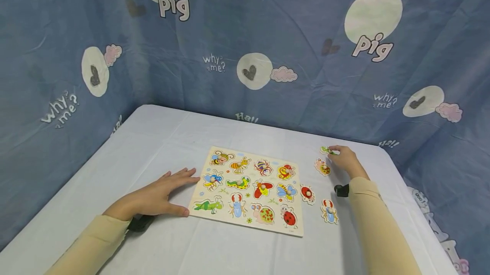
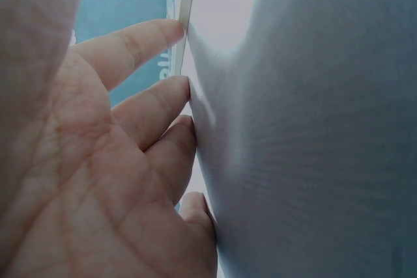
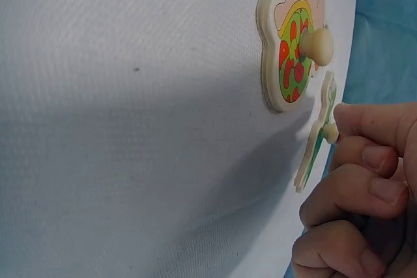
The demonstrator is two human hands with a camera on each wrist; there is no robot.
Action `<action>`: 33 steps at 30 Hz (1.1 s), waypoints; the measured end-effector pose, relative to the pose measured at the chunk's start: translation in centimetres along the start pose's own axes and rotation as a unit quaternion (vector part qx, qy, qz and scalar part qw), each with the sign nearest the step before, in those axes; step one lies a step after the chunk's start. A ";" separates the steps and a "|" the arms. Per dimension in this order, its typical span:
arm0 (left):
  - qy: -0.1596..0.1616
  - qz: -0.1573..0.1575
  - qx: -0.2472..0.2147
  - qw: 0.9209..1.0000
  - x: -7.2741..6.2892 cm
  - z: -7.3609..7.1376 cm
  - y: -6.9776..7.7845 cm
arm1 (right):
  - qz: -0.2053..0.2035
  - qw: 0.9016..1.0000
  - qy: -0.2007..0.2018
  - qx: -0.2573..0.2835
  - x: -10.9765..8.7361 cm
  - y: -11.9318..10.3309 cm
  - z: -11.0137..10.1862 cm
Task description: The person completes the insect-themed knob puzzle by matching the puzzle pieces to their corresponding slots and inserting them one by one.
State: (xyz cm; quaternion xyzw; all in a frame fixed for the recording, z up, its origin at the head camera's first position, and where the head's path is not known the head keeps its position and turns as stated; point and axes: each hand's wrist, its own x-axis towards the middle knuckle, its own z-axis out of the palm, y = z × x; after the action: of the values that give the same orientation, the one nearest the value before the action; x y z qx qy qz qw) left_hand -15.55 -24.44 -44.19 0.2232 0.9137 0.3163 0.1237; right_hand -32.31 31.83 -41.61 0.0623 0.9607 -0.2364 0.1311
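Note:
A wooden peg puzzle board [image 1: 250, 226] printed with insects lies on the table. My left hand [image 1: 162, 194] is spread beside its left edge, fingertips on that edge and the thumb at the near left corner. In the left wrist view, the straight fingers [image 2: 140, 53] hold nothing. At the far right, my right hand [image 1: 346, 160] pinches the knob of a green grasshopper puzzle piece [image 1: 325, 150]. In the right wrist view, the grasshopper piece [image 3: 316, 138] stands close to the tablecloth; whether it touches is unclear. The other right fingers [image 3: 345, 190] are curled in.
Right of the board lie a snail piece [image 1: 323, 167], a ladybug piece [image 1: 307, 194] touching or near its edge, and a blue beetle piece [image 1: 329, 212]. Several knobbed pieces sit in the board's upper rows. A blue printed curtain [image 1: 214, 92] hangs behind the white table [image 1: 168, 138].

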 end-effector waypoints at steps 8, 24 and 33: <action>0.002 0.002 0.003 1.000 0.0 0.0 0.0 | 0.011 1.000 0.017 -0.004 -0.1 0.2 0.2; 0.000 0.000 0.003 1.000 0.0 -0.1 0.1 | 0.006 0.999 0.038 -0.019 -0.5 0.4 0.5; -0.001 0.002 0.000 1.000 0.0 -0.1 0.1 | 0.005 0.997 0.027 -0.069 -1.1 0.2 0.5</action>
State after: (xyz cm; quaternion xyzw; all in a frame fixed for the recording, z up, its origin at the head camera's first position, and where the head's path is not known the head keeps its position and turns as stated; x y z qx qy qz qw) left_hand -15.53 -24.39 -44.08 0.2255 0.9132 0.3160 0.1240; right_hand -31.13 31.66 -41.85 0.0645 0.9777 -0.1668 0.1099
